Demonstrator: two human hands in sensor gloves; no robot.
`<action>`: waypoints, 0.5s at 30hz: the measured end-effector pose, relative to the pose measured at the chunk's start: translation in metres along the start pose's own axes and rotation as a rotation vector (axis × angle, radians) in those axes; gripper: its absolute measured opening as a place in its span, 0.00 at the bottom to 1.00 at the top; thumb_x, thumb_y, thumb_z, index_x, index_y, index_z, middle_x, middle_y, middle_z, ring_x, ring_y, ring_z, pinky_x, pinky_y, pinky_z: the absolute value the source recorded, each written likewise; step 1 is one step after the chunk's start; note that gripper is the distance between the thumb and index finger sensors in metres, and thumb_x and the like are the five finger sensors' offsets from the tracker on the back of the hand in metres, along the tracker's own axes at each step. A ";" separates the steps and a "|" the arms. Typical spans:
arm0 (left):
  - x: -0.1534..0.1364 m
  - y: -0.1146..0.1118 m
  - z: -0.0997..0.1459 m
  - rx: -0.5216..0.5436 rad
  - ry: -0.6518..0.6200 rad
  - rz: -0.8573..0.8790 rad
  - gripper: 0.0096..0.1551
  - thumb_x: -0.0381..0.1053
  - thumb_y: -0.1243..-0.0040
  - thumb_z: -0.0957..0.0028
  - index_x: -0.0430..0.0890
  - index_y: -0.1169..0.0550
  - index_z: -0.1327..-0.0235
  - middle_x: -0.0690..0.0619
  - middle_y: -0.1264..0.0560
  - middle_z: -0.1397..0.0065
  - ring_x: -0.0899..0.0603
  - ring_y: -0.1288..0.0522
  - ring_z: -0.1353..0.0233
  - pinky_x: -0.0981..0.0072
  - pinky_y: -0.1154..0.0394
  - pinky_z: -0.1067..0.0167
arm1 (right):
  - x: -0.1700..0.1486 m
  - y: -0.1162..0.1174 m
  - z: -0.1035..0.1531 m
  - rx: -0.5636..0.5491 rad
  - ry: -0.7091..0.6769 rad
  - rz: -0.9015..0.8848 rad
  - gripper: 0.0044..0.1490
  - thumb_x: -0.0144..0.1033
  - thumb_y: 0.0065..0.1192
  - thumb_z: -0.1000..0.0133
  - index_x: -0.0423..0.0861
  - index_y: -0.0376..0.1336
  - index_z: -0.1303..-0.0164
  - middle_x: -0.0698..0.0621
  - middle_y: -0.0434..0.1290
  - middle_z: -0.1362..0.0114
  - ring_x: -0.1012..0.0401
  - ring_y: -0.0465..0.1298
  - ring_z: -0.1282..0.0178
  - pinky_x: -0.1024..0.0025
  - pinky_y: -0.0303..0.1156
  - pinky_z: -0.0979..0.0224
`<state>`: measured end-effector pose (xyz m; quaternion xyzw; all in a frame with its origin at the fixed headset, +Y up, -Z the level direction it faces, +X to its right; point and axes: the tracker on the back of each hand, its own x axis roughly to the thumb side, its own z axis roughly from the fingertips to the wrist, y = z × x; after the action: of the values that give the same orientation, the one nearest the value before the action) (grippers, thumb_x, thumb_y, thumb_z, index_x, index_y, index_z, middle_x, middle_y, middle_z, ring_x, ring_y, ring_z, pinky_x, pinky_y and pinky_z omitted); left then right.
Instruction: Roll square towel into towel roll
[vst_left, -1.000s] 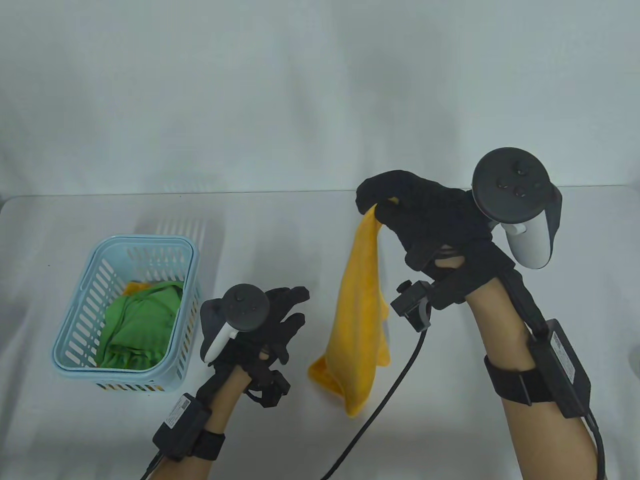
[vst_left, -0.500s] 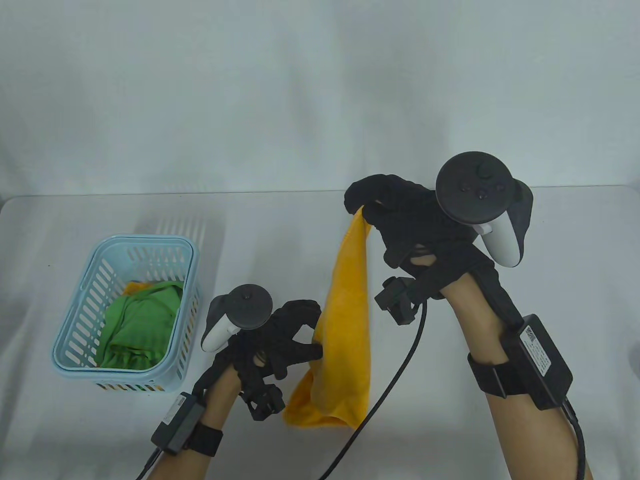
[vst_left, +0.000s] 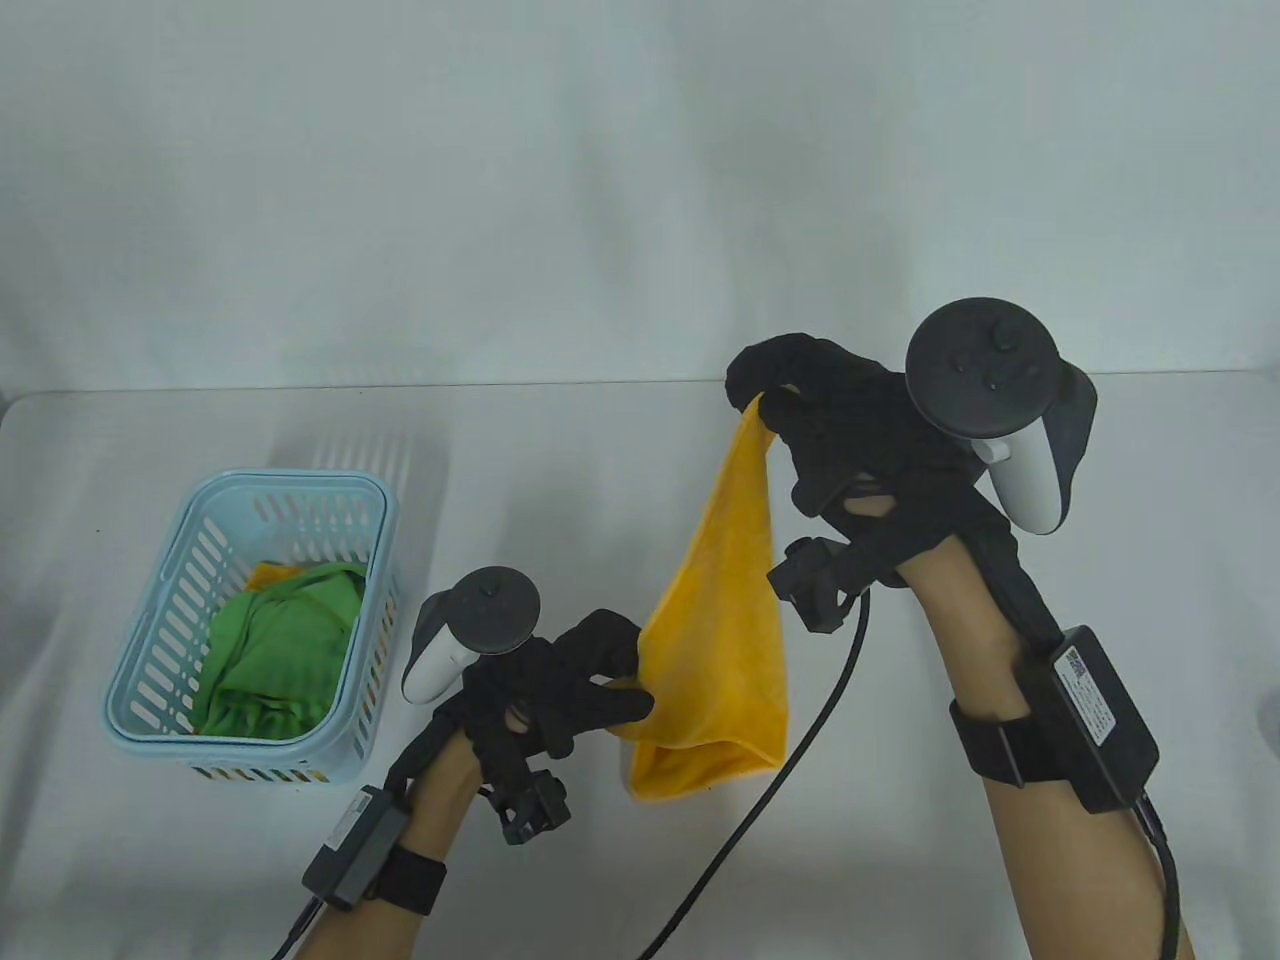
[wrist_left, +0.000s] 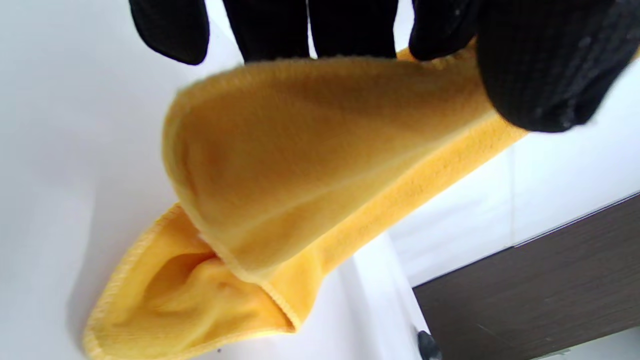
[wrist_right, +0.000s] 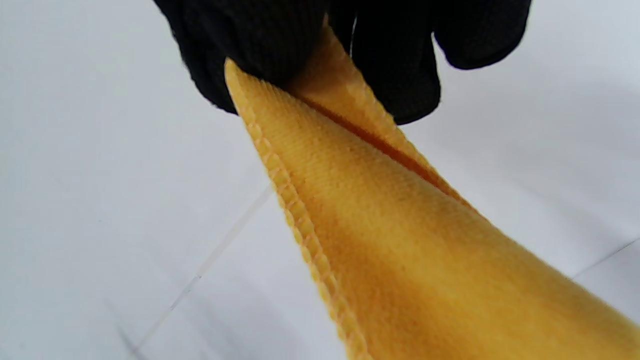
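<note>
A: Where is the yellow towel (vst_left: 725, 620)?

B: It hangs in the air above the white worktop (vst_left: 620, 480), stretched between the two gloved hands. The right hand (vst_left: 850, 440) is raised and has one corner; the left hand (vst_left: 560, 680) is lower and nearer the front edge, at the towel's left edge.

A: How does the right grip stand?

B: Closed tight on the corner. In the right wrist view the black fingertips (wrist_right: 260, 45) pinch the hemmed point of the cloth (wrist_right: 400, 235), which fans out and down from there.

A: And the left grip?

B: Also closed on cloth. The left wrist view shows the thumb (wrist_left: 545, 65) and fingers clamped over a folded edge of the towel (wrist_left: 300, 165), with the rest sagging below in a loose pocket.

A: Does the towel touch the worktop?

B: I cannot tell; its bottom fold hangs low, close to the surface.

A: Anything else there?

B: A light blue basket (vst_left: 160, 610) stands at the left, well apart from the towel, holding a crumpled green cloth (vst_left: 275, 650) with a bit of yellow cloth (vst_left: 272, 576) showing behind it.
</note>
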<state>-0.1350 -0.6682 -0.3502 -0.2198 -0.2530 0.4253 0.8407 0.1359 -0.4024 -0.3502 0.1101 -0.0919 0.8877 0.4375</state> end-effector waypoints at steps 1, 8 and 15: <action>-0.001 0.001 0.000 0.006 0.011 -0.013 0.43 0.65 0.32 0.63 0.69 0.39 0.33 0.61 0.24 0.33 0.40 0.26 0.23 0.30 0.41 0.25 | -0.002 -0.002 -0.001 -0.009 0.007 0.001 0.21 0.33 0.66 0.55 0.64 0.72 0.55 0.56 0.79 0.43 0.52 0.79 0.41 0.46 0.69 0.32; -0.020 -0.007 -0.008 -0.003 0.155 -0.159 0.41 0.60 0.31 0.61 0.58 0.31 0.30 0.59 0.24 0.35 0.40 0.27 0.24 0.29 0.41 0.26 | -0.012 -0.013 -0.001 -0.044 0.039 -0.030 0.21 0.33 0.66 0.55 0.64 0.72 0.54 0.56 0.80 0.43 0.52 0.79 0.41 0.46 0.69 0.32; -0.034 -0.013 -0.015 0.057 0.292 -0.242 0.24 0.56 0.36 0.56 0.58 0.23 0.45 0.59 0.22 0.38 0.41 0.24 0.28 0.33 0.37 0.27 | -0.020 -0.022 -0.001 -0.078 0.068 -0.008 0.21 0.33 0.66 0.54 0.64 0.72 0.54 0.56 0.80 0.43 0.52 0.79 0.41 0.46 0.69 0.32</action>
<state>-0.1352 -0.7059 -0.3623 -0.2233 -0.1408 0.2915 0.9194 0.1652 -0.4041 -0.3547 0.0630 -0.1109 0.8849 0.4480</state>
